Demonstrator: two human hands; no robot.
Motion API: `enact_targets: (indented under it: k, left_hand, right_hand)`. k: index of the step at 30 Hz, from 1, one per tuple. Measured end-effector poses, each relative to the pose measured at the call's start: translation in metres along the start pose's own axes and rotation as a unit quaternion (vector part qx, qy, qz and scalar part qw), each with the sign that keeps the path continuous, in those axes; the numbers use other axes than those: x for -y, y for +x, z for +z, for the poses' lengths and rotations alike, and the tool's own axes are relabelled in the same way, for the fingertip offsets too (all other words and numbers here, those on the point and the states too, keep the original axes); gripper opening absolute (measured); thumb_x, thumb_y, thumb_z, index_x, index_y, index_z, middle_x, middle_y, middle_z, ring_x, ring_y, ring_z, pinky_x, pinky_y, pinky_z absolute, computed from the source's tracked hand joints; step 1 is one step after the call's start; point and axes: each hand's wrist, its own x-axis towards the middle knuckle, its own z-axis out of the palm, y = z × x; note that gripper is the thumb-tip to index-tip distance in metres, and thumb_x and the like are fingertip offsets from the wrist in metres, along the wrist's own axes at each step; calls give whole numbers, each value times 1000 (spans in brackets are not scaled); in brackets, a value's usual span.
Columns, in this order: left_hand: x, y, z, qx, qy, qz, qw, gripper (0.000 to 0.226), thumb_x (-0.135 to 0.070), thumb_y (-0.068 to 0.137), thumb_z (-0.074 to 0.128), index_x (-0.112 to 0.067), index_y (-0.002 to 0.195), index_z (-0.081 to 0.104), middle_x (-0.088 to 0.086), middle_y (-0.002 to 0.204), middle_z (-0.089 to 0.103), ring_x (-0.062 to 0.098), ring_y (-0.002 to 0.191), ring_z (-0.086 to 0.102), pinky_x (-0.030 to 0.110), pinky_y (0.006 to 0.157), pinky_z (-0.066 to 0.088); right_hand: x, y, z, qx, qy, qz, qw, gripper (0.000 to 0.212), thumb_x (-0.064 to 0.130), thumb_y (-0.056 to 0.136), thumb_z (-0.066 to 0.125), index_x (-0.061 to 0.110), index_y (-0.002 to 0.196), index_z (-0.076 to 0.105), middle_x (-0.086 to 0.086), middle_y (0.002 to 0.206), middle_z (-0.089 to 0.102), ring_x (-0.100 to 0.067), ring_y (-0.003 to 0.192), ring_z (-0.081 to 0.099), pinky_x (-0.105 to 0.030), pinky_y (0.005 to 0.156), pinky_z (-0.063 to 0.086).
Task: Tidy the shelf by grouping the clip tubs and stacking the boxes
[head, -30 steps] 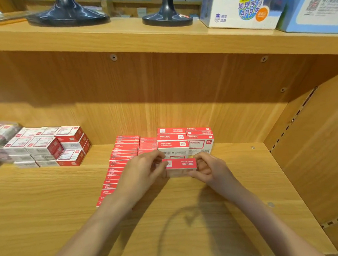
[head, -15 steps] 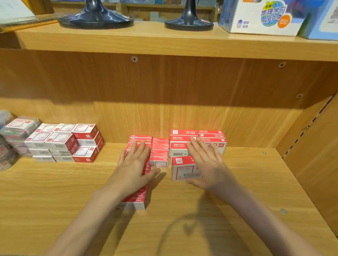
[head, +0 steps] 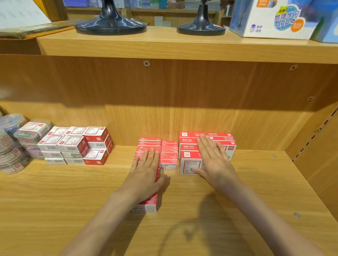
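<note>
Both hands lie flat w/ fingers straight, gripping nothing. Left hand [head: 147, 173] presses palm-down on the long row of thin red boxes [head: 149, 203] that runs front to back on the wooden shelf [head: 50, 204]; its thumb sticks out to the right, touching the shelf board. Right hand [head: 213, 160] rests flat on top of the taller red-and-white box stack [head: 188, 162], fingers pointing toward the back panel, thumb down along the front face of the stack.

Taking that taller stack as landmark: a short pile of thin red boxes [head: 168, 153] sits just left of it, between it and the long row, touching or nearly so. Well left of it, near the back, is a block of small red/white boxes [head: 76, 145], stacked approx. two or three high. Further left again, at the shelf's edge of view, clear clip tubs [head: 5, 149] stand grouped, w/ coloured clips inside; labels too blurred to read.

Above the stack, on the upper shelf [head: 179, 46], are two dark stand bases [head: 110, 26] and, to the right, a globe carton [head: 271, 10].
</note>
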Motion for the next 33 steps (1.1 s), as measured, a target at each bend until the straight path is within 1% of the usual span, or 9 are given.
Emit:
enact_targets:
  k: [3,5,8,12,20,26,28,31,33]
  left_hand:
    - [0,1,-1,-1,-6,5,1000,71,-46,97,29,-12,147,-8,6,155,-12,19,141,-16,37,115,-7]
    - [0,1,-4,-15,-2,15,1000,67,-45,97,31,-14,148,0,5,156,-6,22,142,-10,37,115,-4]
    - [-1,4,-10,-38,4,28,999,59,-41,96,36,-18,147,16,2,156,8,24,143,2,38,114,2]
    - [-2,9,-14,-29,9,25,999,55,-38,95,41,-20,144,26,1,155,11,25,142,5,42,113,4]
    - [0,10,-11,-43,10,24,999,53,-37,95,41,-20,143,29,0,155,12,24,142,5,41,113,7]
    - [0,10,-7,-63,10,26,998,50,-36,95,39,-21,142,30,0,154,14,24,142,7,40,113,8]
    - [1,11,-5,-77,-1,31,997,48,-35,95,39,-20,140,33,1,153,20,22,141,12,37,113,11]
    - [-2,6,-9,-119,-41,41,991,46,-37,95,37,-18,137,39,1,147,33,18,135,26,31,109,18]
    - [-6,-1,-14,-138,-79,46,986,54,-43,90,31,-16,135,43,1,144,38,19,132,34,31,107,22]
  right_hand:
    - [1,2,-1,16,-15,25,999,82,47,92,44,15,147,-7,1,156,-10,-10,139,-21,-36,112,-16]
    - [2,1,-4,20,-24,28,999,82,49,91,43,16,148,-6,1,157,-9,-14,142,-17,-37,112,-16]
    - [-1,2,-9,22,4,28,999,85,54,88,48,20,148,-1,1,157,-7,-13,143,-15,-39,112,-16]
    - [-8,7,-13,47,-17,26,998,95,60,82,52,22,148,-4,2,156,-11,-14,142,-17,-43,112,-16]
    - [-8,9,-13,51,-37,32,997,97,60,80,53,23,148,-6,2,157,-9,-16,143,-14,-47,111,-17]
    - [-3,8,-16,54,-23,46,997,97,58,80,56,24,148,-4,3,157,-8,-17,143,-13,-49,111,-16]
    - [-5,9,-16,51,-18,48,997,97,57,80,57,23,148,-3,2,157,-7,-18,143,-13,-48,110,-17]
    - [-1,8,-20,53,7,43,998,94,55,80,59,23,148,1,1,157,-3,-18,143,-12,-46,111,-17]
    - [3,7,-27,41,43,31,998,89,53,80,60,23,147,8,1,156,2,-18,144,-8,-44,113,-12]
